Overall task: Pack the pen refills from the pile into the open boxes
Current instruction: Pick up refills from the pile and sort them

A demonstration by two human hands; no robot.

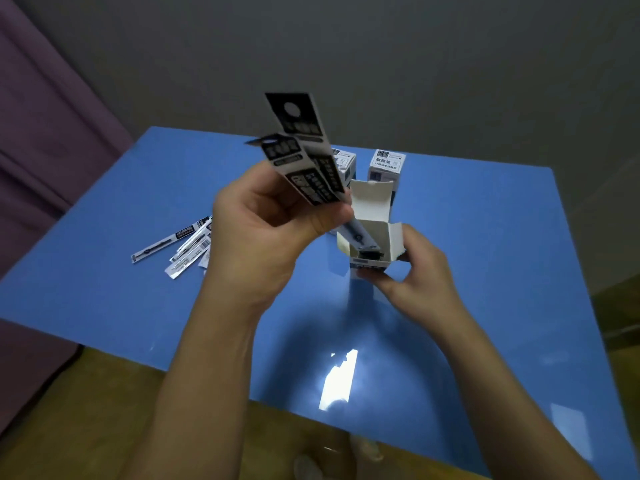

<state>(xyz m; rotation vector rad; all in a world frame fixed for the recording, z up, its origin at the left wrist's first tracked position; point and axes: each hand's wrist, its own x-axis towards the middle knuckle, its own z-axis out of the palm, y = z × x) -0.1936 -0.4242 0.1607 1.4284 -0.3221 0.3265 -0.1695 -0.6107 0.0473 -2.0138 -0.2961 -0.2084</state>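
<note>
Open box point(372, 237) (flaps up) holds packaged refills' point(304, 161) lower ends.

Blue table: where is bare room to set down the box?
Bare: the blue table right of the right hand, and the near strip. Crowded: the refill pile at left, the two closed boxes behind the open box.

refill pile point(180, 249) left on table point(485, 271) | open box point(372, 237) centre | closed boxes point(386, 166) behind it

blue counter point(467, 271), glossy top
loose pile of pen refills point(180, 249) at left; two closed boxes point(386, 166) upright near far edge.
</note>
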